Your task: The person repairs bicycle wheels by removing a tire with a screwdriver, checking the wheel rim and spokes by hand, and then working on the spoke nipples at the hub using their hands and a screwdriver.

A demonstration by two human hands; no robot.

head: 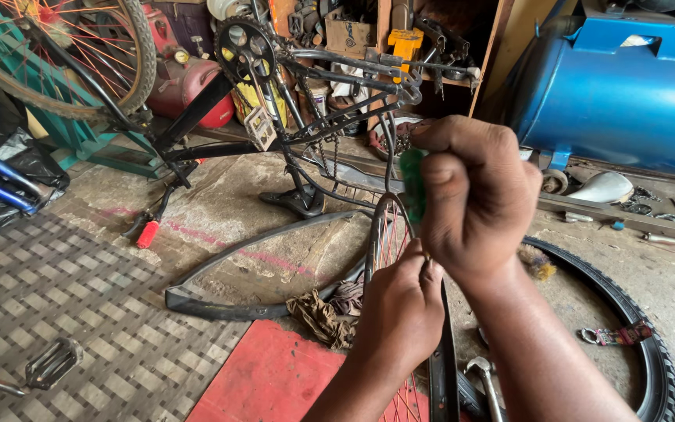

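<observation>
Head view, looking down over a workshop floor.

Right hand (pixel 474 199): fist closed tight around a green-handled screwdriver (pixel 412 181), handle upright, only a strip of green showing between thumb and fingers. The shaft runs down toward the left hand and is mostly hidden.

Left hand (pixel 400 309): fingers drawn together on the top edge of a bicycle wheel rim (pixel 380 234), pinching at the point where the tool tip meets it. What exactly sits under the fingertips cannot be told.

The wheel stands nearly upright between the person's arms, red spokes (pixel 391 242) fanning below the rim.

Handling, as a judgement: the rim looks stiff metal, light enough to steady one-handed, best held on its outer edge rather than the thin spokes, which would flex. The plastic handle likely gives a sure, non-slip hold.

Around it: a loose black tyre (pixel 650 344) lies flat to the right; a black mudguard (pixel 275 242) curves across the floor to the left; a crumpled rag (pixel 318 316) sits beside the wheel; an upturned bicycle frame (pixel 306 117) stands behind; a blue tank (pixel 626 94) at upper right; a red mat (pixel 275 375) below.
</observation>
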